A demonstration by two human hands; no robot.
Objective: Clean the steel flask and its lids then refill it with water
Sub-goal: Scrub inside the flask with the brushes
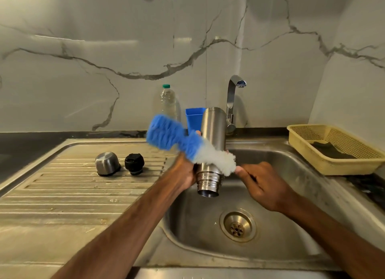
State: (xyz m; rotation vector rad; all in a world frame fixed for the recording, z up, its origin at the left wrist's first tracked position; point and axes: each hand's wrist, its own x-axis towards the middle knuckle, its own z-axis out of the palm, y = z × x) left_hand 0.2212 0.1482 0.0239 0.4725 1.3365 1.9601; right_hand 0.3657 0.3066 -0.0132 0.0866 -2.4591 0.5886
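Two grips: left hand (185, 173) tight around the uncapped, mouth-down steel flask (213, 129), right hand (265, 186) on a blue-white brush (167, 134).

This is looking like a home kitchen. A stainless steel sink (291, 195) with a ribbed drainboard (73, 195) is sitting in a dark countertop (20, 149). A chrome tap (231, 99) is rising behind the basin, with marble-veined wall tiles (104, 49) backing it. A steel cup lid (107, 163) and a black stopper (134, 163) are lying on the drainboard, and a yellow plastic basket (343, 166) is resting beside the basin.
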